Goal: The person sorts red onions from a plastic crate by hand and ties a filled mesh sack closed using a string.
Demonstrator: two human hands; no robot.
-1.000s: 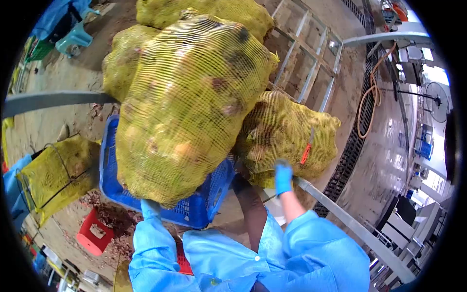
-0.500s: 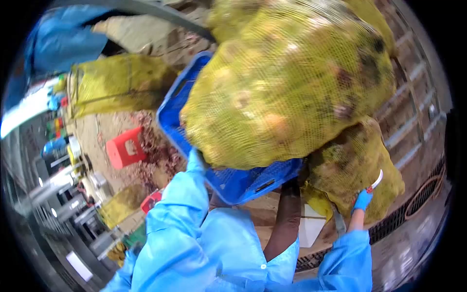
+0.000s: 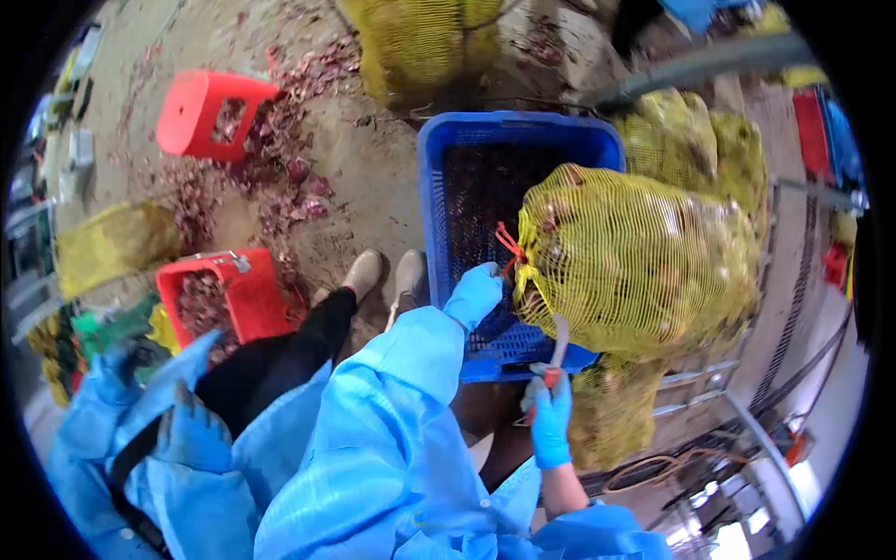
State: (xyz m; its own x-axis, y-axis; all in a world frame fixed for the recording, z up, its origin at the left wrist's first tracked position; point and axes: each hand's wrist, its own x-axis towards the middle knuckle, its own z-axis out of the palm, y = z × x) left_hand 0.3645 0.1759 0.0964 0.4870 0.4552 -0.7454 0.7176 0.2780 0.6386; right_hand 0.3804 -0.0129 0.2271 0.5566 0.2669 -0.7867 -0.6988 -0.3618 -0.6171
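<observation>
A big yellow mesh sack (image 3: 644, 261), filled with what look like onions, lies partly over the blue plastic crate (image 3: 431, 215). Its gathered neck, bound with a red tie (image 3: 507, 241), points toward me. My left hand (image 3: 476, 295), in a blue glove, is closed at that neck over the crate; the exact hold of the fingertips is partly hidden. Below the sack, my right hand (image 3: 553, 425), also gloved in blue, grips a curved knife (image 3: 560, 341) by its red handle. The pale blade points up beside the sack's lower end. Dark contents lie inside the crate.
Another person's gloved hand (image 3: 196, 434) and blue gown are close on my left. Red plastic stools or bins (image 3: 191, 117) stand among onion skins (image 3: 303, 191). More yellow sacks (image 3: 667, 135) lie behind, and a metal bar (image 3: 719, 70) crosses the upper right.
My view has swung round. The sack now lies lower across the crate with its tied neck showing. My left hand has moved to the neck, and my right hand has brought the knife close to it.
</observation>
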